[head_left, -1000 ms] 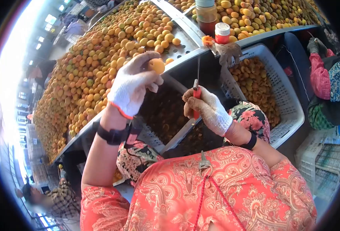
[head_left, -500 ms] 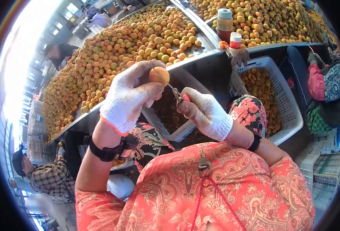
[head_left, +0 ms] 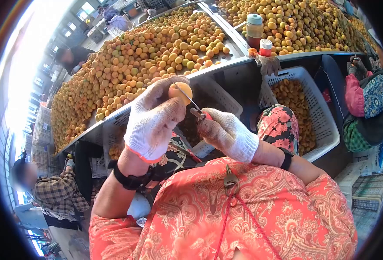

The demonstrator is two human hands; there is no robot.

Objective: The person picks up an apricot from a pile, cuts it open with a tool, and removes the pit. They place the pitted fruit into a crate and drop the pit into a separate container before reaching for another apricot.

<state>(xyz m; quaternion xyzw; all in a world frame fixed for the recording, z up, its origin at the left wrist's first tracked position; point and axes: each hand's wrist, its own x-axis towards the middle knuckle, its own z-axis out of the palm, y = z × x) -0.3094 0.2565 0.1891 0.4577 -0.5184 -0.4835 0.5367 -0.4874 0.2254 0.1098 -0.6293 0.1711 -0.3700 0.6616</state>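
Observation:
Pinched in the fingers of my left hand (head_left: 150,121), in a white knit glove with brown stains, is a whole-looking orange apricot (head_left: 182,92). My right hand (head_left: 229,133), gloved the same way, is closed around the red handle of a small knife (head_left: 195,105). The thin blade reaches up to the left and lies across the apricot's near face. Both hands are raised above a white plastic crate (head_left: 219,97) by my knees, with dark contents in shadow.
A metal sorting table (head_left: 232,64) heaped with apricots (head_left: 143,56) spans the front. On its edge stand a jar (head_left: 254,31), a red bottle (head_left: 265,47) and a dirty glove (head_left: 269,66). A crate (head_left: 325,112) of apricot pieces sits right. People work at left (head_left: 57,190) and right (head_left: 362,97).
My left hand has shifted slightly right and down with the apricot, and the blade now lies across the fruit's face. My right hand still grips the knife.

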